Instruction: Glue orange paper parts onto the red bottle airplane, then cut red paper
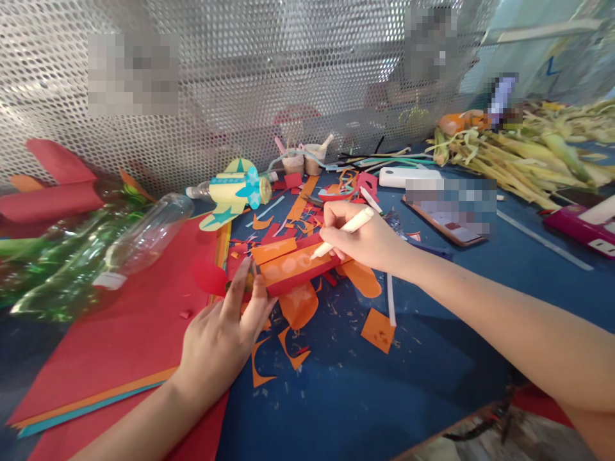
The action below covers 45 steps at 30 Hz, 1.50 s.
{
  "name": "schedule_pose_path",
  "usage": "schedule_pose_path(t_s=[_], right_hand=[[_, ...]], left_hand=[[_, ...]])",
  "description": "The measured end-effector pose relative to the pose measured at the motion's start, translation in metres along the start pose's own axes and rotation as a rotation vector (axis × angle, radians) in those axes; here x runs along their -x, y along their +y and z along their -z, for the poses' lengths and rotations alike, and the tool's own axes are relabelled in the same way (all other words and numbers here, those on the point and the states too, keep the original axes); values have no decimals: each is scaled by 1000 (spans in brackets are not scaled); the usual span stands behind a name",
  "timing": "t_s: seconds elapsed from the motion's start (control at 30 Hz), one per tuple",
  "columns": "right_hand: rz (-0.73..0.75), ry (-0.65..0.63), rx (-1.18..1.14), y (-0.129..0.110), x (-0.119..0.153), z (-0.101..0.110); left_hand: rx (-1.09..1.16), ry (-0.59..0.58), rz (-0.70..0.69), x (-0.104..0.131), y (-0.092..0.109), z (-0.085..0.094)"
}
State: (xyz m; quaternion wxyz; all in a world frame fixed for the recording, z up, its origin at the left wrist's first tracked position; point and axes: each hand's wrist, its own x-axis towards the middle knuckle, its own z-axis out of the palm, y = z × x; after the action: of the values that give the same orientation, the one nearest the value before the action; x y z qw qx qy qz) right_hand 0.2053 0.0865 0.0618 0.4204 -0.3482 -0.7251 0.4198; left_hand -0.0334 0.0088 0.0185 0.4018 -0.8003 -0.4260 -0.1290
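My right hand point(358, 237) grips a white marker point(348, 228) like a pen, its tip on the orange strip point(288, 266) of a red and orange paper-covered craft plane. Pale round marks show along that strip. My left hand point(225, 326) holds the plane's left end, fingers over the top; its thumb is partly hidden. An orange wing point(298, 306) with a pale star hangs on the near side, and another orange flap point(362, 278) sticks out below my right wrist. A red rounded piece point(210, 276) shows at the left end.
Red paper sheets point(129, 333) and plastic bottles point(148, 234) lie left. Behind stands a yellow and blue bottle plane point(237, 191). Orange scraps point(293, 352) litter the blue table point(327, 397). A phone point(444, 221) and corn husks point(533, 147) lie right, a perforated metal panel point(288, 64) behind.
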Motion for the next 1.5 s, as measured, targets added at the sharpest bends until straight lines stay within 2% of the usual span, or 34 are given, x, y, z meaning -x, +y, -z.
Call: schedule_pose_path(t_s=[0.7,1.5], right_hand=[[29,23,-5,6,0,-2],[6,-15,9,3,0,-3]], left_hand=[[17,-22,12,1,0,1],[-5,-10,-4,-1,0,2]])
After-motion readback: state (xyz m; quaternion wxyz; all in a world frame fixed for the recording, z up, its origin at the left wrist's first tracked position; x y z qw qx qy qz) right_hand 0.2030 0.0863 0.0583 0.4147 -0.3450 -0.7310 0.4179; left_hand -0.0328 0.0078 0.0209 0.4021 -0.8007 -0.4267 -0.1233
